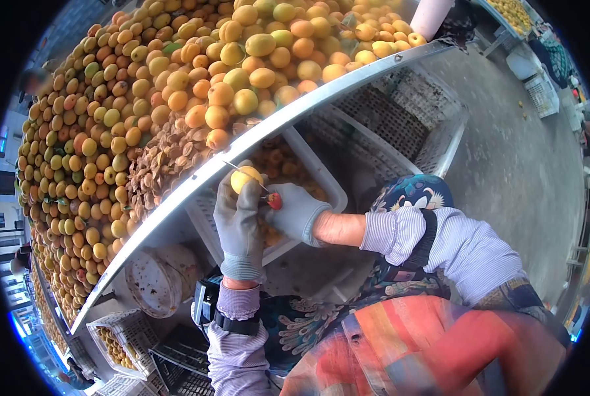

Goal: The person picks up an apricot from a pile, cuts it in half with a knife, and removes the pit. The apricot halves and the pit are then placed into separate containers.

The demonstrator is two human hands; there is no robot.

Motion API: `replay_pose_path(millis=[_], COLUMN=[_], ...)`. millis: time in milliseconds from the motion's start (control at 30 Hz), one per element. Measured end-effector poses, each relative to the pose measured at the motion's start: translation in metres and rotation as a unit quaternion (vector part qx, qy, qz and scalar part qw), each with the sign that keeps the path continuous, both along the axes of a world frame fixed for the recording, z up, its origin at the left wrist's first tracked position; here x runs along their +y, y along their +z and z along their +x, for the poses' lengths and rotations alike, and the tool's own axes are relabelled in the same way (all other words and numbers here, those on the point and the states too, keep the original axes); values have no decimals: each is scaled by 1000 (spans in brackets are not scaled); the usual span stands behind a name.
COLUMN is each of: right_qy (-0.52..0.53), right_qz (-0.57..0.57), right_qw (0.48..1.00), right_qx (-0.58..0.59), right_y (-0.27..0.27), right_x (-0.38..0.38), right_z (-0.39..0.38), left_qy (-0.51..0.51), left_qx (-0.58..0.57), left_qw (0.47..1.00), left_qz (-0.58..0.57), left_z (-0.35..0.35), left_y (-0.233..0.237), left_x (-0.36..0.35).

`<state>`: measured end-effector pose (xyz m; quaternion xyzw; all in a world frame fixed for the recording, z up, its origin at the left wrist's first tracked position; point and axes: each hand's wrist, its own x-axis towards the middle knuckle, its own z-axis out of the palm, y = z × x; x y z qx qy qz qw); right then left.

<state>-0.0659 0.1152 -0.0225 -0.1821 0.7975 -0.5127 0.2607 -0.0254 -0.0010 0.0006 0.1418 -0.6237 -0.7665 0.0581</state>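
My left hand (237,221), in a grey glove, is closed around a yellow apricot (245,178) just beyond the table's metal edge. In my right hand (299,212), also gloved, is a small tool with a red handle (274,200) and a thin metal rod. The rod meets the apricot's right side, and a thin metal tip shows at its upper left. Below my hands stands a white crate (338,195) with fruit pieces inside, partly hidden by the gloves. A brown heap of apricot pits (166,158) lies on the table near my left hand.
A large pile of apricots (110,132) covers the table behind the metal rim (196,177). Under it are another white crate (450,132) and a stained bucket (159,280). At lower left stand a crate of fruit (136,340) and a black crate (183,363).
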Motion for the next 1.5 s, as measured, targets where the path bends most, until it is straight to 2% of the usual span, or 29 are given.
replay_pose_path(millis=[133,233,300,433,533,600,633,700,733,933,1000,1033,1100,1167,1333,1367,1433,1500], right_qy=[-2,-5,-4,-45,-25,-19,-19,12,12,4,18,18,39,46,90,115,141,154], right_qz=[-37,-48,-36,-55,-11,-41,-42,-12,-14,-27,-61,-63,-33,-40,-39,-66,-94,-111], right_qw=[998,998,999,997,998,997,997,1000,1000,997,949,949,907,901,888,886,883,880], right_qx=[-46,-31,-27,-42,-51,-56,-56,22,24,-78,-308,-308,-419,-429,-449,-444,-437,-436], right_y=[9,11,6,-2,7,-8,-13,-21,-20,2,1,13,46,47,74,72,65,55], right_x=[2,1,-2,-7,-5,-6,-7,-8,-8,-4,-2,0,7,8,20,22,22,20], right_z=[-1,0,3,5,2,2,3,3,3,2,1,-1,-7,-7,-10,-10,-9,-6], left_qy=[35,31,34,32,41,24,23,49,50,54,42,30,20,10,-39,-39,-109,-109], left_qx=[54,31,-15,-36,-50,16,16,13,16,-33,-38,-44,-31,-20,-72,-72,45,41], left_qw=[998,998,999,998,998,991,991,980,979,963,972,979,979,979,994,994,975,973], left_qz=[14,-40,14,35,-7,-130,-131,-194,-196,-264,-230,-195,-199,-203,-71,-71,-186,-200], left_z=[-5,-3,-2,-2,-4,-7,-7,-6,-6,-6,-5,-5,-4,-3,3,4,5,6], left_y=[13,9,3,1,12,11,10,9,6,3,3,3,1,1,14,15,18,18], left_x=[9,4,4,1,3,1,1,1,0,-2,-5,-6,-8,-11,-14,-15,-20,-20])
